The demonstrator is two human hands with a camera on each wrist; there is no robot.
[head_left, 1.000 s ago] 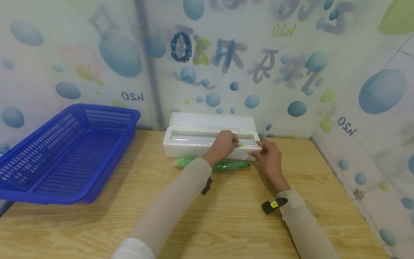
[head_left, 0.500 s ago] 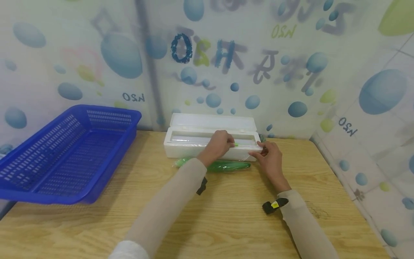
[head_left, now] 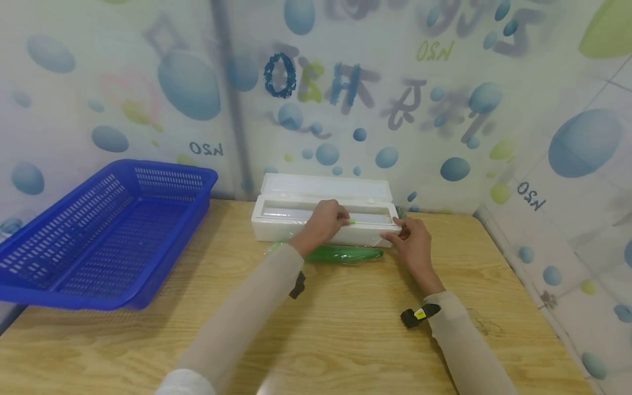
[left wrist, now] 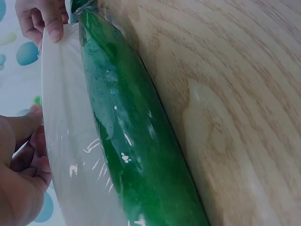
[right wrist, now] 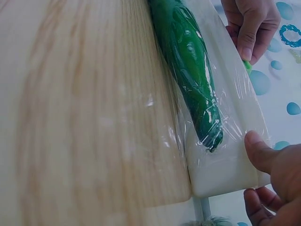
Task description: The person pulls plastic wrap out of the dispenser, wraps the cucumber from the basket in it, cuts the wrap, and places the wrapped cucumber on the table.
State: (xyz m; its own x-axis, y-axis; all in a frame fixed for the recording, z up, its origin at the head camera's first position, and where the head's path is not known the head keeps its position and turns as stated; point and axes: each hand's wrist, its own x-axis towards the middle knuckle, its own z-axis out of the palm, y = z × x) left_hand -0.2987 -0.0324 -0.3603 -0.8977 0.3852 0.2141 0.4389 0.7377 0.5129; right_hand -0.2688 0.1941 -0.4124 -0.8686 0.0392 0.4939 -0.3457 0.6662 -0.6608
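Observation:
A long white cling film dispenser (head_left: 276, 231) stands near the wall, its lid (head_left: 326, 186) tipped back. Along its front rim runs a small green slide cutter (head_left: 352, 221), which my left hand (head_left: 322, 220) pinches between thumb and fingers. My right hand (head_left: 415, 244) grips the dispenser's right end, thumb on the front face in the right wrist view. Clear film (left wrist: 84, 155) drapes down the front and over a green cucumber (head_left: 345, 253) lying on the table before it. My left forearm hides the cucumber's left part in the head view.
A blue perforated plastic basket (head_left: 170, 258) sits at the left of the wooden table (head_left: 355, 329). Right behind the dispenser rises a patterned wall (head_left: 316, 131). A small dark green thing (head_left: 400, 210) shows behind the dispenser's right end.
My left hand has slid leftward along the dispenser's front rim, carrying the green slide cutter with it. The right hand keeps its grip on the right end.

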